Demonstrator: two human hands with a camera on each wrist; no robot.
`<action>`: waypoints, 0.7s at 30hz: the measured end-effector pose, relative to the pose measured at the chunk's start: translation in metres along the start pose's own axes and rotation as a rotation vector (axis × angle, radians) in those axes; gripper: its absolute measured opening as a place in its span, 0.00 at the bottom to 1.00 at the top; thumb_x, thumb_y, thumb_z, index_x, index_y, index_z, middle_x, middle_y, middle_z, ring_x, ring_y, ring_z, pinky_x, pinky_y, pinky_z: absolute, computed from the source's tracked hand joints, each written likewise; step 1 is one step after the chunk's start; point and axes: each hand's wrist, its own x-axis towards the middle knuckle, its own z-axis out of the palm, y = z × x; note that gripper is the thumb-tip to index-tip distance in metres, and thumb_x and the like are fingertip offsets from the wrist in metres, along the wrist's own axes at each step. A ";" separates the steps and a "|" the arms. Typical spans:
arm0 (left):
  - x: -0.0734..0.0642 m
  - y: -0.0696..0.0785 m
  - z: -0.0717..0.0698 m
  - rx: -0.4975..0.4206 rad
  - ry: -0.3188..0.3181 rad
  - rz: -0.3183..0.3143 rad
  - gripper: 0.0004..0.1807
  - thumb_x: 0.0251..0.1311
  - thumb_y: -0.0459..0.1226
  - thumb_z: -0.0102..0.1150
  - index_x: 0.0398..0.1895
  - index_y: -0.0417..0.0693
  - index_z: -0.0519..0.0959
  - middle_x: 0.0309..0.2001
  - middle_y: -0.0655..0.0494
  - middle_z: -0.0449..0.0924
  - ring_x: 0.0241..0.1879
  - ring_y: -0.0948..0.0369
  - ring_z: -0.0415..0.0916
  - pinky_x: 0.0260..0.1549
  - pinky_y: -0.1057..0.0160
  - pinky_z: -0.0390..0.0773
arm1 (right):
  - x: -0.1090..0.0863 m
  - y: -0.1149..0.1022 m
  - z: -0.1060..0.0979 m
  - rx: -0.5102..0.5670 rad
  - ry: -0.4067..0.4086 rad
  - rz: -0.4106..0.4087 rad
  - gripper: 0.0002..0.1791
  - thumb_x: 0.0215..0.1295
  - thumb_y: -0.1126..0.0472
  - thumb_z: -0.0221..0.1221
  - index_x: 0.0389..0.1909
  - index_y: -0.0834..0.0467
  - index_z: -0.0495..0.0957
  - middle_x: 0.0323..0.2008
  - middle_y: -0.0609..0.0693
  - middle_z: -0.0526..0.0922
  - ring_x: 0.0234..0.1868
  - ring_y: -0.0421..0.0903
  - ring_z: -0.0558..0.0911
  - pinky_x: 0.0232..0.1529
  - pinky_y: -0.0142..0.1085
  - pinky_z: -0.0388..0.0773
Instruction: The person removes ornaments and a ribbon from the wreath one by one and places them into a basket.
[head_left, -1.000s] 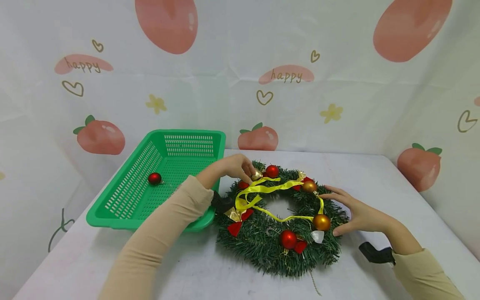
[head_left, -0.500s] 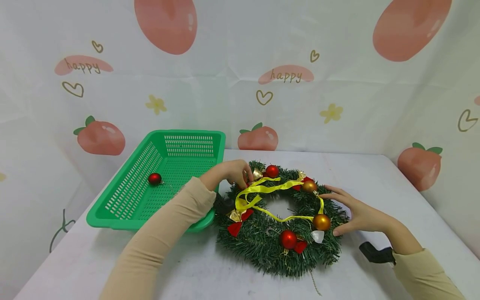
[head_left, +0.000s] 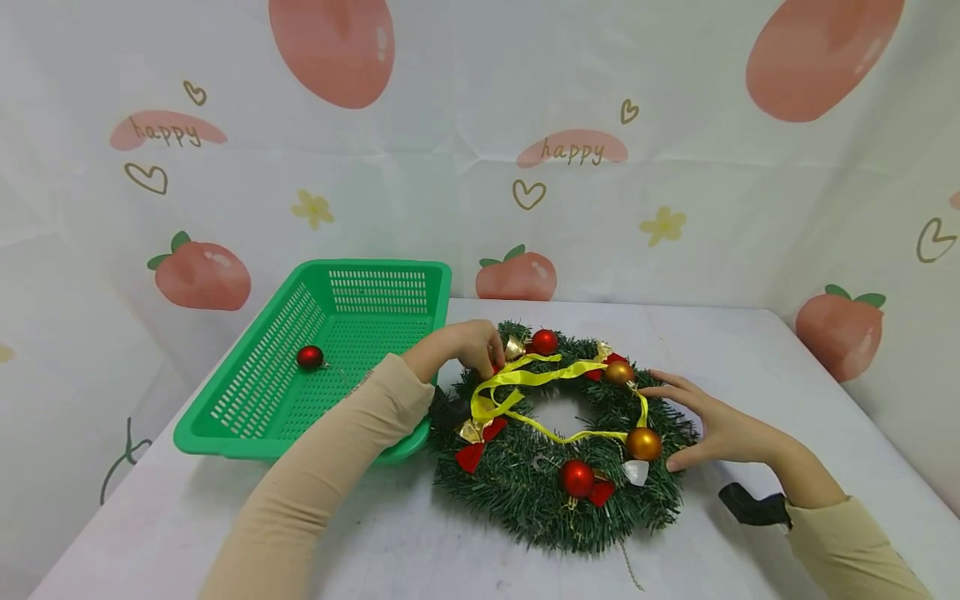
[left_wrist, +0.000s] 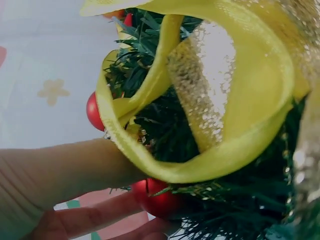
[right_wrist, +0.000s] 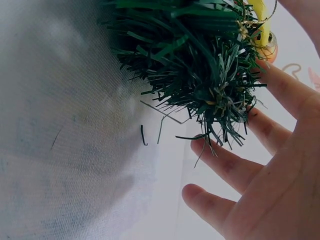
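L hand (head_left: 469, 345) pinching glossy red ball (left_wrist: 162, 201), prob. light, grippable mid-ball; R hand (head_left: 726, 428) spreading wide against green tinsel wreath (head_left: 517, 500).

Counts found: table (head_left: 712, 333), one; green basket (head_left: 375, 264), one; green wreath (head_left: 540, 517), one. Red balls (head_left: 577, 479), four: one in the basket, three on the wreath. Orange-gold balls (head_left: 642, 444), two, both on the wreath's right side. Gold bell (head_left: 514, 348), one. Silvery-white piece (head_left: 636, 473), one. Yellow ribbon (head_left: 532, 379), number of strips cannot be determined. Hands, two: left hand (head_left: 474, 343) and right hand (head_left: 723, 429). Beige sleeves (head_left: 300, 508), two. Printed on the far cloth (head_left: 450, 208): "happy" labels (head_left: 167, 129), two; heart outlines (head_left: 529, 195), five; leaf-topped fruits (head_left: 202, 275), three.
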 end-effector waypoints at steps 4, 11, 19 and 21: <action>-0.003 0.000 -0.004 0.005 0.063 0.031 0.15 0.56 0.30 0.60 0.48 0.44 0.82 0.50 0.45 0.81 0.38 0.58 0.75 0.28 0.69 0.70 | 0.000 0.000 -0.001 0.004 -0.007 0.008 0.45 0.45 0.56 0.72 0.65 0.55 0.62 0.71 0.58 0.49 0.60 0.10 0.43 0.46 0.74 0.61; -0.016 0.001 -0.013 -0.031 0.167 0.058 0.15 0.56 0.35 0.62 0.48 0.43 0.81 0.51 0.44 0.79 0.49 0.52 0.76 0.37 0.64 0.77 | 0.000 0.000 -0.001 0.000 -0.009 0.011 0.45 0.45 0.55 0.72 0.65 0.54 0.62 0.69 0.64 0.49 0.60 0.11 0.43 0.46 0.73 0.62; -0.033 0.002 -0.021 -0.073 0.244 0.110 0.16 0.55 0.36 0.63 0.47 0.41 0.80 0.50 0.43 0.80 0.51 0.51 0.76 0.44 0.59 0.79 | 0.001 0.001 0.000 0.000 -0.008 0.012 0.45 0.45 0.55 0.72 0.66 0.55 0.62 0.70 0.62 0.49 0.60 0.11 0.43 0.46 0.73 0.62; -0.037 0.002 -0.023 -0.077 0.267 0.127 0.17 0.55 0.35 0.63 0.48 0.40 0.80 0.49 0.43 0.80 0.51 0.50 0.76 0.45 0.58 0.79 | 0.001 0.001 0.000 0.002 -0.008 0.015 0.45 0.45 0.55 0.72 0.66 0.55 0.62 0.70 0.60 0.49 0.60 0.11 0.44 0.46 0.73 0.62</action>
